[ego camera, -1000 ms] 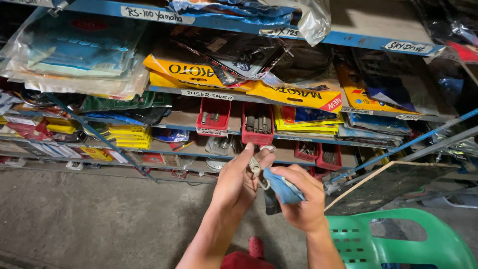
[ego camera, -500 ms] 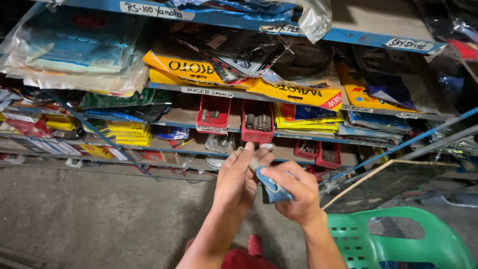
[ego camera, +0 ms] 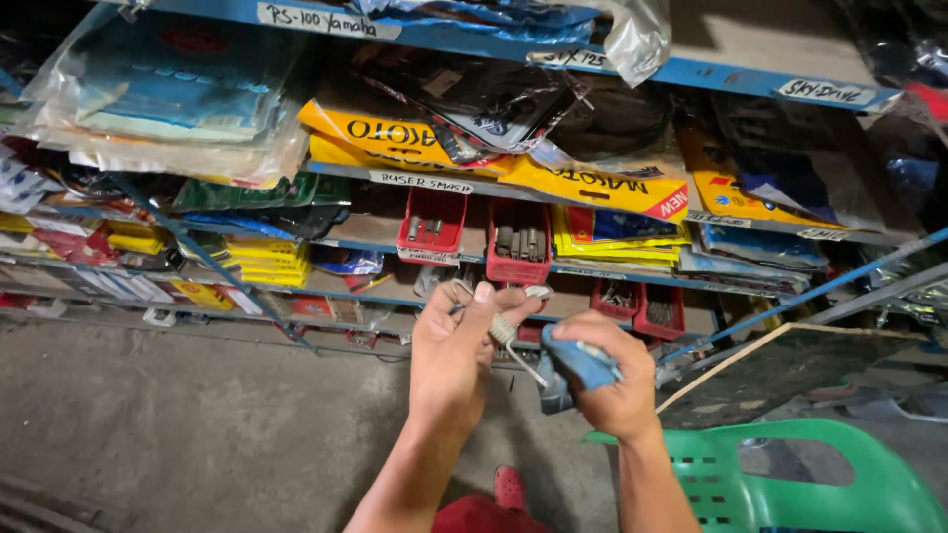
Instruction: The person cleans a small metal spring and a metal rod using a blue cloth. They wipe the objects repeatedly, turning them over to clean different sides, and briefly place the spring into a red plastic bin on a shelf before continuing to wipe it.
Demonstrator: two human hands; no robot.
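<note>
My left hand (ego camera: 456, 355) is raised in front of the shelves, pinching a small metal part with a coiled spring and thin wire (ego camera: 509, 336) between thumb and fingers. My right hand (ego camera: 614, 380) is closed around a blue-handled tool (ego camera: 578, 367), its tip meeting the metal part. Both hands touch at the part, roughly at the height of the lower shelf.
Blue metal shelves (ego camera: 691, 74) hold yellow and clear plastic packets (ego camera: 592, 183) and red bins (ego camera: 518, 242) of small parts. A green plastic chair (ego camera: 800, 489) stands at lower right. A red shoe (ego camera: 509, 486) rests on the grey concrete floor (ego camera: 178, 424).
Both hands have shifted slightly left and up. The blue-handled tool has moved against the metal part, and the spring now shows between the hands.
</note>
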